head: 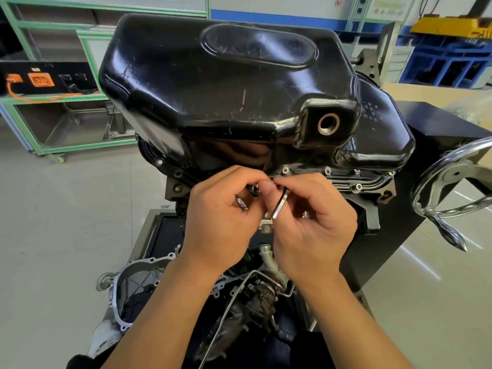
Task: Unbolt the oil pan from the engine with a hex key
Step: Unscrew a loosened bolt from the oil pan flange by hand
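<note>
Here, below oil pan (213, 83), right hand (311, 230) pinches hex key (281, 205); left hand (221, 225) pinches bolt (253, 189).

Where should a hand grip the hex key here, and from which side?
Likely the free lower arm of the hex key, from the right as the right hand does: its upper end runs up toward the oil pan flange.

Oil pan (226, 83) bulged over the flange bolts (328, 170), handwheel (452, 187) crowded the right side, open floor (66, 209) lay left, engine parts (255, 294) cluttered below
</note>
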`<state>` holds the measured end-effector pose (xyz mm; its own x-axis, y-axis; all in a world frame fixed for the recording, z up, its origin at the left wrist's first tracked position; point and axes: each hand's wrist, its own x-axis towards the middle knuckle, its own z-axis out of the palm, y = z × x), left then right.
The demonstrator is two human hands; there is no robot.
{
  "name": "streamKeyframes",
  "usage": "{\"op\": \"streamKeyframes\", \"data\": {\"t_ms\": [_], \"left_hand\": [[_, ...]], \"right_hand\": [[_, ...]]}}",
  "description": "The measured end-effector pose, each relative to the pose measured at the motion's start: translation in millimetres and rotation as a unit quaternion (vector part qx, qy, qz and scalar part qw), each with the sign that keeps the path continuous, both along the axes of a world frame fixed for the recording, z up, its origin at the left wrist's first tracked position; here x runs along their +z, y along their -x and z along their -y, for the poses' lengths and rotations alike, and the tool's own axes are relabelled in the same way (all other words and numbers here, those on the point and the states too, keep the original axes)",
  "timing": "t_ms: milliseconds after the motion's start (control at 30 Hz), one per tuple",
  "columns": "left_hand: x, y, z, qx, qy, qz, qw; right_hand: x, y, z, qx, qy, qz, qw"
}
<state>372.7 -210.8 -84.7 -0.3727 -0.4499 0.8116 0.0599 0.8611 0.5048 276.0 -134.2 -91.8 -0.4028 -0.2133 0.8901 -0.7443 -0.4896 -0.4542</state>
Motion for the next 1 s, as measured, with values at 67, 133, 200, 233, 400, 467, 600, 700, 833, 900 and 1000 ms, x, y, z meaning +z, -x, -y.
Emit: {"op": "streamKeyframes", "data": {"t_ms": [67,133,200,233,400,467,600,700,833,900,1000], "left_hand": [[1,-1,-1,-0.008,0.016,0.007,1.0],[3,-1,-1,-0.022,0.027,0.011,0.999],[1,-1,1,-0.041,0.03,0.016,0.999],[0,-1,2,-0.04,0.029,0.018,0.999],[-2,3,2,-0.014,0.002,-0.006,1.0],[-3,2,1,-0.014,-0.008,-0.017,1.0],[-5,4,0,-0.013,-0.029,-0.025,0.999],[-3,4,-1,0.01,-0.021,-0.024,0.999],[-1,3,-3,0.028,0.008,-0.034,0.999],[0,1,-3,0.028,0.031,-0.027,0.999],[0,-2,-1,0.013,0.053,-0.019,0.998]], "right_hand": [[0,1,-1,0.018,-0.006,-0.016,1.0],[0,1,-1,0.027,-0.017,-0.027,0.999],[-1,1,0,0.024,-0.03,-0.031,0.999],[-1,0,0,0.026,-0.038,-0.03,0.998],[-1,0,1,0.037,-0.052,-0.039,0.997],[0,2,1,0.016,-0.043,-0.032,0.998],[0,5,-3,0.011,-0.026,-0.015,0.999],[-2,5,-4,0.014,-0.023,-0.005,1.0],[-3,8,-4,0.005,-0.02,0.013,1.0],[-3,11,-5,-0.001,-0.032,-0.001,0.999],[-2,12,-6,0.015,-0.053,-0.028,0.998]]}}
